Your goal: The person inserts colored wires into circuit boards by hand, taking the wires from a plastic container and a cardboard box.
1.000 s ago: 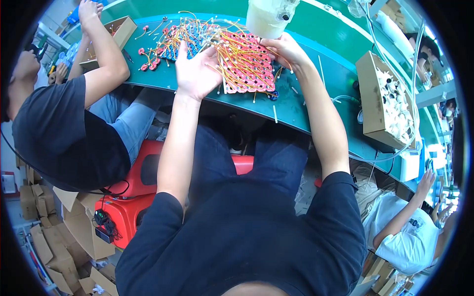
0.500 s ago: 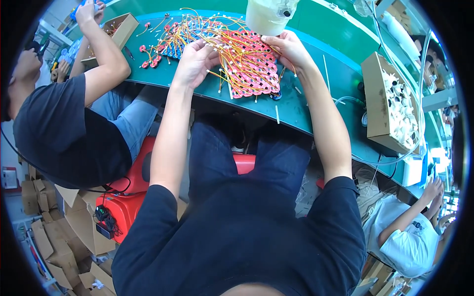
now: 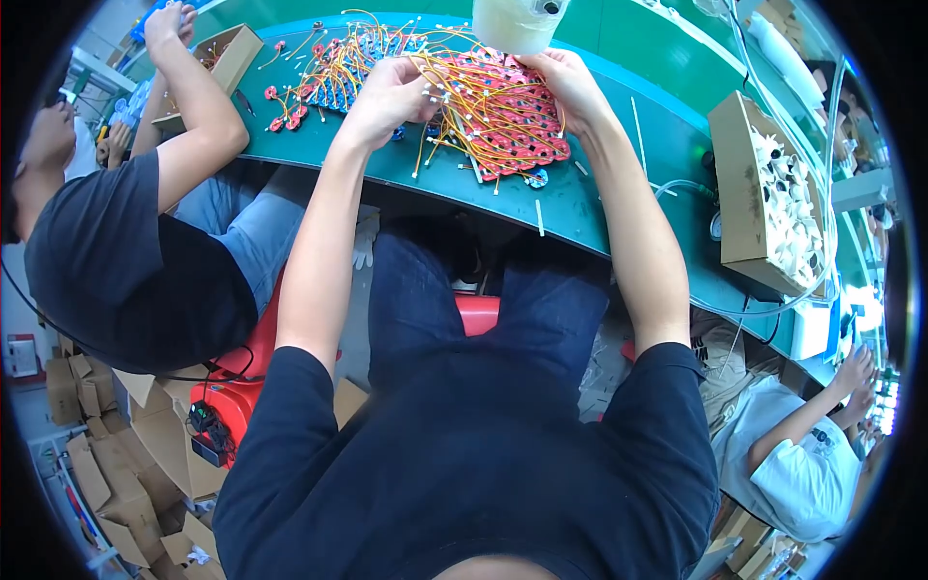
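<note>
A red panel of joined small round circuit boards (image 3: 530,135) lies tilted over the green workbench, with many yellow and orange wires (image 3: 478,92) ending in white connectors. At the panel's left edge, my left hand (image 3: 391,101) is closed, its curled fingertips among the wires and partly hidden. My right hand (image 3: 572,89) grips the far right corner of the panel between thumb and fingers. Beneath the near edge of the red panel a small blue round board (image 3: 538,178) shows. Left of my left hand, blue boards (image 3: 333,92) lie with more yellow wires.
A translucent tub (image 3: 520,24) hangs over the panel's far side. Loose red boards (image 3: 286,118) lie at left. On the right stands a cardboard box (image 3: 739,193) of white parts, beside a clear hose. A co-worker's arm (image 3: 203,116) rests near an open carton (image 3: 232,58).
The panel has shifted right and turned slightly, uncovering more of the blue board below. My left hand has moved up and right; my right hand has risen slightly.
</note>
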Demonstrator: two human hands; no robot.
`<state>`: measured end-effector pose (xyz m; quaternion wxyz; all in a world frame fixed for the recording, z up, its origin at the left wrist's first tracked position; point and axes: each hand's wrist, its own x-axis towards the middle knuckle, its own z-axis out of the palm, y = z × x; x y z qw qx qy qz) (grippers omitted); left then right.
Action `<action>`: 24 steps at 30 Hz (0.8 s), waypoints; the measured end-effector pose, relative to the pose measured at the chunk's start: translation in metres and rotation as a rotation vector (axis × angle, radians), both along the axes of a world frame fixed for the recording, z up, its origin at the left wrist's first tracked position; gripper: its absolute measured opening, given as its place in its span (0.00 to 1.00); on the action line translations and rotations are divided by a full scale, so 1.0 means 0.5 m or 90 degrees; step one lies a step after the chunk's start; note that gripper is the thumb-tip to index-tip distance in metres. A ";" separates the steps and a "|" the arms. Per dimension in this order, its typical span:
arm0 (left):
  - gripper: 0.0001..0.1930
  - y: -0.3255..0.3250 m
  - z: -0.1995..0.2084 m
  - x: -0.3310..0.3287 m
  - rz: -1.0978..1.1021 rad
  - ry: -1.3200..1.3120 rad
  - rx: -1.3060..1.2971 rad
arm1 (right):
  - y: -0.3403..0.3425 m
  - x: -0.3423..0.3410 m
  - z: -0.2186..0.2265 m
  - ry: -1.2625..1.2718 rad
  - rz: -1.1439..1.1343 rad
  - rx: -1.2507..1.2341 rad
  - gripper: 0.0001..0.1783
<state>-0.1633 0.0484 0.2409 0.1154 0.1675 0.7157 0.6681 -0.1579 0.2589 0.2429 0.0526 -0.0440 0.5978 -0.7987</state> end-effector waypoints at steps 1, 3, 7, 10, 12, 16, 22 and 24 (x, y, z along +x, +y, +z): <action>0.08 0.001 0.001 -0.001 -0.022 -0.017 -0.005 | 0.001 0.000 0.000 -0.007 -0.004 -0.016 0.08; 0.08 0.000 0.002 0.001 -0.044 -0.034 -0.010 | 0.001 0.001 0.001 -0.021 -0.010 -0.048 0.08; 0.07 -0.002 0.002 0.008 -0.069 -0.070 0.163 | 0.001 -0.004 0.002 -0.033 -0.013 -0.061 0.09; 0.07 -0.002 0.005 0.005 -0.078 -0.026 0.108 | -0.001 -0.003 0.002 -0.025 -0.014 -0.064 0.09; 0.07 -0.002 -0.005 -0.004 -0.084 -0.033 0.127 | -0.002 -0.002 0.003 -0.020 -0.014 -0.066 0.09; 0.07 0.011 -0.007 -0.003 -0.089 -0.045 0.166 | -0.001 0.001 0.006 -0.025 -0.012 -0.063 0.09; 0.08 0.019 -0.007 -0.006 -0.042 0.020 0.100 | 0.004 0.001 0.003 -0.033 0.009 -0.056 0.09; 0.09 0.015 -0.011 -0.013 -0.035 0.044 0.077 | 0.005 0.001 0.004 -0.036 0.015 -0.060 0.09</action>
